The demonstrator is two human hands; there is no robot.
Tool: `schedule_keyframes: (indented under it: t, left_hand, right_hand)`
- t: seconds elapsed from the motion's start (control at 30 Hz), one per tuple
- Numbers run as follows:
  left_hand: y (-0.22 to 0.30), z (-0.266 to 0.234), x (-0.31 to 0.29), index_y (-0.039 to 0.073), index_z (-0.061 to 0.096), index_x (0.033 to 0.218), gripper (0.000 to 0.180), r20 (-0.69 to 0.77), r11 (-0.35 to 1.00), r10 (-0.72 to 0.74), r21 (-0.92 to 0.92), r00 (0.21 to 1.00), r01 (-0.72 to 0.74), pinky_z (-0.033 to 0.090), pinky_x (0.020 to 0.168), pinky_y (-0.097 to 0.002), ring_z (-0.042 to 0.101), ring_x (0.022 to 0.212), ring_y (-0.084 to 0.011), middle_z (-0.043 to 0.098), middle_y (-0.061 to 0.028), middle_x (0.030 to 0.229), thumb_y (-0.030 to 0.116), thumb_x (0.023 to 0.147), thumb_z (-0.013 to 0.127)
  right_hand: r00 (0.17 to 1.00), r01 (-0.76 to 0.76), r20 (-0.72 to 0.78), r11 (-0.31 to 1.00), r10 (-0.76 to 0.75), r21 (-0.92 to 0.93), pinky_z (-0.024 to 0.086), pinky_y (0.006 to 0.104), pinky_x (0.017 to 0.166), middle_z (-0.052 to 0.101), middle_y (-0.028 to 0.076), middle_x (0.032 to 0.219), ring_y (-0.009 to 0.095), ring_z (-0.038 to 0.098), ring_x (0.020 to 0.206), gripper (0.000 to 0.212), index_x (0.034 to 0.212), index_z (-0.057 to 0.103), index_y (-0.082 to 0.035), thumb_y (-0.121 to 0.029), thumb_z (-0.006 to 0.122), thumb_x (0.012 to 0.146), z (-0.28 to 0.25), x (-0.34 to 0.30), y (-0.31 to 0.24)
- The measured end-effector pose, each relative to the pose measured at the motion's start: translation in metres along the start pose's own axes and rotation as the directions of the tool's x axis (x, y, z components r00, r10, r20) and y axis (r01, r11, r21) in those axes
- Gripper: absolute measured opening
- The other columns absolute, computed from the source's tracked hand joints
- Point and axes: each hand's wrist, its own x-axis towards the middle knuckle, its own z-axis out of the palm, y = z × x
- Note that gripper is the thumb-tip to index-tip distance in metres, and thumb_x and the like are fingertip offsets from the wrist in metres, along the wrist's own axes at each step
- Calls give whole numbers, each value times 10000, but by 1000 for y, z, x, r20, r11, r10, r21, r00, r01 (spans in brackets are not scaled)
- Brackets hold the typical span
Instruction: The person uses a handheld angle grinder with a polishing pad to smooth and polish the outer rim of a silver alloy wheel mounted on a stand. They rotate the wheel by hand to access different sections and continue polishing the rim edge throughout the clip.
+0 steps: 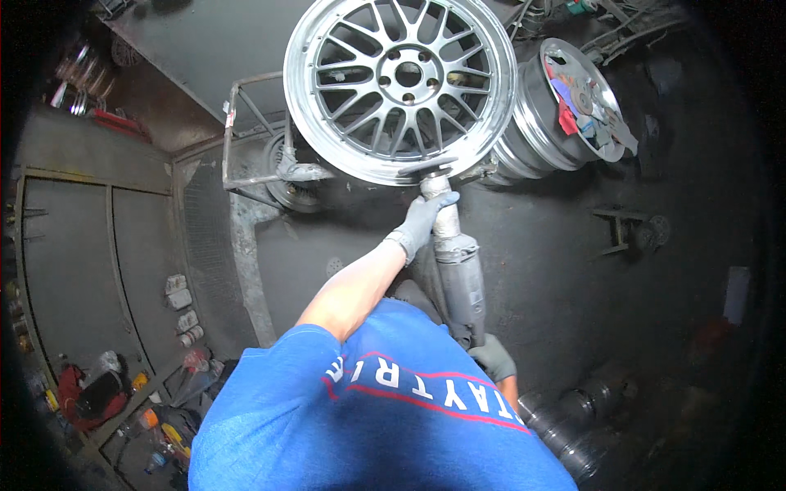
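A silver multi-spoke alloy wheel (370, 106) faces me at the top middle, its polished lip bright. Against the bottom of that lip rests the thin disc of a grey angle grinder (463, 278); whether it is spinning I cannot tell. My left hand (422, 219), in a grey glove, is wrapped round the grinder's pale, wrapped neck just below the disc. Farther back, my right hand (494, 358), also gloved, grips the rear end of the grinder, its fingers partly hidden behind the body.
A metal tube frame (229, 135) stands left of the wheel, with another wheel (296, 176) low behind it. To the right, a wide rim (532, 123) carries discs and coloured cloths. A small stand (621, 229) sits on the floor. Bags and bottles (168, 425) clutter the lower left.
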Motion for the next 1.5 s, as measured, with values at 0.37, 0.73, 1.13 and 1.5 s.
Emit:
schedule_keyframes:
  t: [0.37,0.73,1.13,1.5]
  left_hand:
    - [53,-58,-60,111,682,991,213,20,999,-21,50,1000,20,609,644,-394,719,714,-218,706,-65,882,153,924,879]
    - [89,-95,-139,65,624,1161,384,-53,959,235,-148,970,-241,526,1079,-481,672,1062,-316,673,-119,1072,75,814,789]
    - [60,-62,-171,71,621,1161,364,-383,806,389,-298,838,-511,493,1139,-487,647,1087,-307,639,-97,1092,-3,829,751]
    - [61,-86,-184,69,613,1191,367,-338,847,377,-250,862,-468,493,1140,-479,650,1137,-305,649,-105,1127,23,855,751]
  right_hand:
    - [993,99,-70,990,-93,97,554,346,891,769,97,1128,198,702,962,559,1340,670,52,-143,698,817,117,8,-19]
    - [773,455,-239,776,-588,-437,546,494,1064,762,275,1279,412,731,1213,511,1292,732,19,-419,708,1030,-58,186,-198]
    - [189,531,-240,304,-952,-791,552,574,906,758,289,1083,511,727,1081,639,1186,627,-60,-675,657,1015,-194,350,-591]
    - [237,611,-538,555,-809,-565,528,631,941,728,386,1094,601,675,1091,595,1202,600,6,-573,612,1066,-152,355,-483]
